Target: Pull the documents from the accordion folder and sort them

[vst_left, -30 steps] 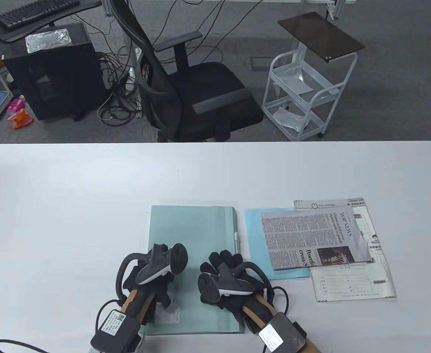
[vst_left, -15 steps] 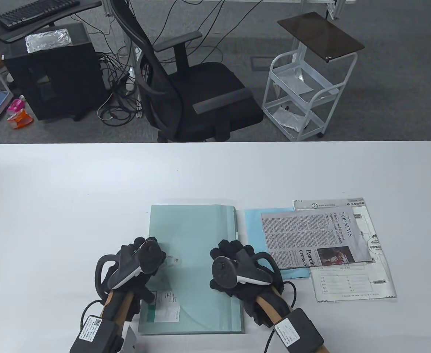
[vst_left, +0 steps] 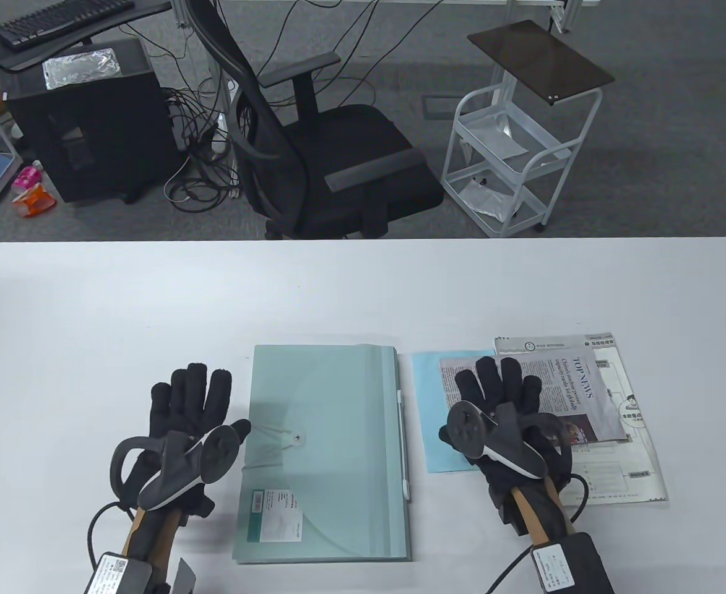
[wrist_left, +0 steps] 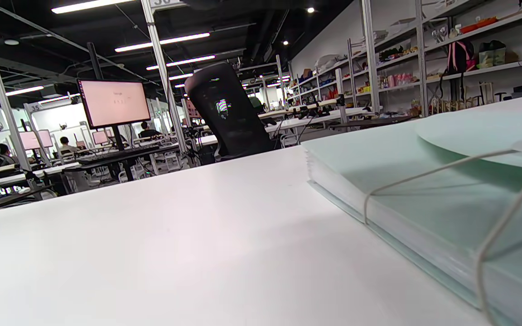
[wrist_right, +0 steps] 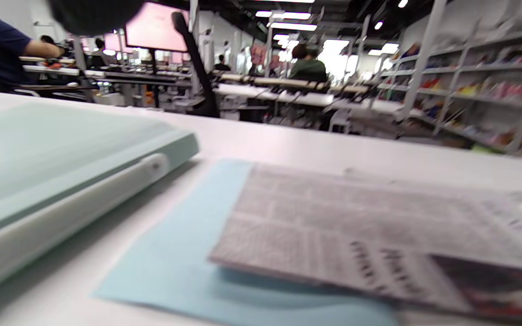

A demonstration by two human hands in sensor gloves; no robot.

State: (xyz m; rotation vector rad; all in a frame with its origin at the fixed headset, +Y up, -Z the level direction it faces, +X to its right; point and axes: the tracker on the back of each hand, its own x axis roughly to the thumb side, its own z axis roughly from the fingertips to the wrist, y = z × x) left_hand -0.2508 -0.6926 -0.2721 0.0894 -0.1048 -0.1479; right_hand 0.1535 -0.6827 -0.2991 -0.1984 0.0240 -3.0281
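Note:
A pale green accordion folder (vst_left: 325, 451) lies flat and closed on the white table (vst_left: 363, 291), its elastic cord looped over the button; it also shows in the left wrist view (wrist_left: 447, 190) and the right wrist view (wrist_right: 52, 154). My left hand (vst_left: 192, 396) rests flat and empty on the table just left of the folder, fingers spread. My right hand (vst_left: 499, 387) rests flat, fingers spread, on the newspaper page (vst_left: 567, 387), which lies over a light blue sheet (vst_left: 431, 427) and a printed form (vst_left: 622, 476) right of the folder.
An office chair (vst_left: 332, 148) and a white wire trolley (vst_left: 511, 161) stand on the floor beyond the table's far edge. A black cabinet (vst_left: 90, 124) stands at the far left.
Both hands have left the folder's top and moved outward: the left to the bare table at the folder's left, the right onto the newspaper. The folder's flap now lies closed with the cord around it.

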